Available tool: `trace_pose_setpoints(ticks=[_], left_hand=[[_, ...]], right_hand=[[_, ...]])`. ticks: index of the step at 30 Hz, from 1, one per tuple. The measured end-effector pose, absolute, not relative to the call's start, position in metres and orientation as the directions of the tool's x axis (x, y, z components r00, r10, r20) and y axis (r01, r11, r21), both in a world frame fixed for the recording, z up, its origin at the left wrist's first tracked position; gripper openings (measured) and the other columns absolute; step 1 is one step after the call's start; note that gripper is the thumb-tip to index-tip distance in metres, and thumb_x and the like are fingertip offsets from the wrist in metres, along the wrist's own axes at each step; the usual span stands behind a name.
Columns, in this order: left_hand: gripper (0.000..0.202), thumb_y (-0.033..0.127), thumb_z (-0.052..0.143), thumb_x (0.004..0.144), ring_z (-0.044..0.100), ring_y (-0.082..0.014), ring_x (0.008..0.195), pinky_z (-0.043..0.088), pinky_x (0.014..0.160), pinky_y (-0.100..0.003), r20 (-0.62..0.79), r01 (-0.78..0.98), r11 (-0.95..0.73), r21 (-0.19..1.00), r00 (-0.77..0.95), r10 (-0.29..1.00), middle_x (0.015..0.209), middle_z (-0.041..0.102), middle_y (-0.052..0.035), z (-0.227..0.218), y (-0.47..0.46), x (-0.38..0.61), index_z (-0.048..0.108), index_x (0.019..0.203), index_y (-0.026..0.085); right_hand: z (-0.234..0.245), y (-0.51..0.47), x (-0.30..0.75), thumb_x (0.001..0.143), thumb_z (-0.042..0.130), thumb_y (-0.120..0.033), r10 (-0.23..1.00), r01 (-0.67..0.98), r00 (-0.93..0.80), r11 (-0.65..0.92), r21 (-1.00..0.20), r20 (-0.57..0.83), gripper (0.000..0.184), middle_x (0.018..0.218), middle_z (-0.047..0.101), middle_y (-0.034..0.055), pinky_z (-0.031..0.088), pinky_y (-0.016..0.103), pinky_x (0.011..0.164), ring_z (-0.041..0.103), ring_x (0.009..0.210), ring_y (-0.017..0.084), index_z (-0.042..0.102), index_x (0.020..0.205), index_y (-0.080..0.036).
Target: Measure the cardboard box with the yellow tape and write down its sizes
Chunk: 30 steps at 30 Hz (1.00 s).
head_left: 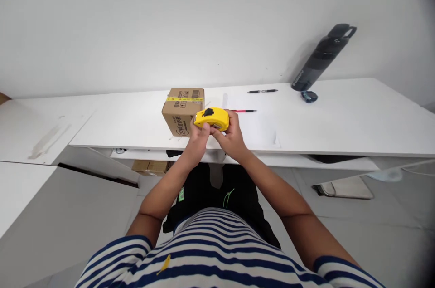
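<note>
A yellow tape measure (220, 118) with a black lock button is held between my two hands, above the front part of the desk. My left hand (198, 139) grips its left end, fingers partly hidden behind the case. My right hand (233, 137) is closed round its right end, the thumb at the lower edge. Just left of and behind the tape measure stands a brown cardboard box (180, 113) with printed marks and a strip of yellow tape across its top. My left fingers overlap the box's right side in view; whether they touch it I cannot tell.
On the white desk (326, 129) lie a white paper sheet (260, 129), a red-and-black pen (245, 110) and a black pen (263, 91). Back right, a tall dark bottle (319, 59) stands near the wall beside a small dark round object (309, 96). A shelf runs below the desktop.
</note>
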<state>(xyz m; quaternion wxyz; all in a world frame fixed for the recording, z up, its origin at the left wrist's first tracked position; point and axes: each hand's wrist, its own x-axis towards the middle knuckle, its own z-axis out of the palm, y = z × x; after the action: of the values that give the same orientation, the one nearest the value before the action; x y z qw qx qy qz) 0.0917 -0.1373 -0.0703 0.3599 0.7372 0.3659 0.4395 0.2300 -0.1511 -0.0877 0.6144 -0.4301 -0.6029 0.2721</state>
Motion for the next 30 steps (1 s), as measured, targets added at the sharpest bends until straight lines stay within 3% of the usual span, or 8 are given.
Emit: trace_pose_setpoints(ticks=[3,5,9,13,16,19,24,30], left_hand=[[0.069,0.071,0.06,0.089,0.071,-0.0223,0.109,0.059,0.083,-0.034,0.14,0.111,-0.179,0.978,0.292,0.946,0.134,0.067,-0.0126,-0.051,-0.136,0.067,0.05,0.139,0.025],[0.062,0.062,0.077,0.078,0.07,-0.0178,0.09,0.056,0.075,-0.031,0.022,0.082,-0.053,0.995,0.344,0.939,0.11,0.073,-0.0085,-0.035,-0.137,0.05,0.062,0.123,0.021],[0.047,0.05,0.09,0.067,0.058,-0.0093,0.066,0.049,0.063,-0.026,-0.049,0.026,0.043,0.999,0.385,0.922,0.083,0.067,-0.0002,-0.002,-0.137,0.024,0.068,0.094,0.018],[0.045,0.059,0.081,0.077,0.047,-0.0072,0.054,0.048,0.058,-0.026,0.003,-0.098,0.036,0.995,0.369,0.93,0.066,0.05,0.0047,0.026,-0.108,-0.007,0.061,0.076,0.019],[0.042,0.055,0.079,0.079,0.044,-0.0074,0.052,0.046,0.056,-0.025,0.06,-0.042,-0.055,0.998,0.129,0.99,0.063,0.047,0.0051,0.036,-0.065,-0.037,0.057,0.072,0.019],[0.038,0.048,0.077,0.08,0.043,-0.0084,0.052,0.041,0.055,-0.026,0.007,0.202,0.004,0.979,-0.055,0.998,0.062,0.05,0.0034,0.03,-0.023,-0.056,0.056,0.067,0.019],[0.042,0.06,0.074,0.077,0.056,-0.0139,0.065,0.045,0.065,-0.031,-0.134,0.405,0.114,0.907,0.023,0.991,0.077,0.065,-0.0023,0.002,0.003,-0.043,0.065,0.079,0.018],[0.061,0.077,0.065,0.075,0.069,-0.0251,0.093,0.051,0.078,-0.036,-0.179,0.348,0.123,0.929,0.135,0.974,0.103,0.077,-0.0084,-0.015,0.001,-0.018,0.071,0.101,0.022]], right_hand=[[-0.077,-0.141,0.244,0.085,0.069,-0.062,0.842,0.299,0.005,0.513,-0.805,0.539,0.067,0.131,0.063,0.0121,0.057,0.046,0.099,0.064,0.119,0.031,0.048,0.138,-0.028],[-0.069,-0.14,0.251,0.085,0.07,-0.057,0.846,0.362,-0.09,0.52,-0.773,0.526,0.064,0.136,0.063,0.0119,0.058,0.046,0.096,0.066,0.118,0.032,0.05,0.139,-0.03],[-0.052,-0.147,0.259,0.085,0.073,-0.051,0.843,0.441,-0.187,0.531,-0.724,0.504,0.067,0.145,0.061,0.0109,0.062,0.047,0.089,0.068,0.116,0.034,0.05,0.146,-0.034],[-0.045,-0.139,0.282,0.081,0.077,-0.051,0.845,0.467,-0.063,0.495,-0.733,0.531,0.077,0.148,0.061,0.0105,0.063,0.048,0.088,0.069,0.112,0.033,0.05,0.151,-0.034],[-0.051,-0.117,0.311,0.081,0.076,-0.049,0.861,0.42,0.067,0.434,-0.797,0.504,0.087,0.132,0.07,0.0105,0.063,0.048,0.087,0.071,0.099,0.028,0.041,0.159,-0.031],[-0.057,-0.095,0.332,0.083,0.074,-0.049,0.889,0.399,0.114,0.368,-0.84,0.444,0.089,0.121,0.073,0.0079,0.063,0.047,0.085,0.069,0.088,0.024,0.035,0.162,-0.033],[-0.053,-0.078,0.318,0.084,0.071,-0.047,0.91,0.499,0.063,0.327,-0.802,0.411,0.072,0.14,0.066,0.0079,0.058,0.049,0.094,0.068,0.098,0.024,0.052,0.153,-0.033],[-0.045,-0.071,0.283,0.089,0.063,-0.047,0.899,0.546,-0.045,0.387,-0.743,0.436,0.067,0.145,0.064,0.0063,0.056,0.053,0.101,0.068,0.111,0.028,0.049,0.154,-0.033]])
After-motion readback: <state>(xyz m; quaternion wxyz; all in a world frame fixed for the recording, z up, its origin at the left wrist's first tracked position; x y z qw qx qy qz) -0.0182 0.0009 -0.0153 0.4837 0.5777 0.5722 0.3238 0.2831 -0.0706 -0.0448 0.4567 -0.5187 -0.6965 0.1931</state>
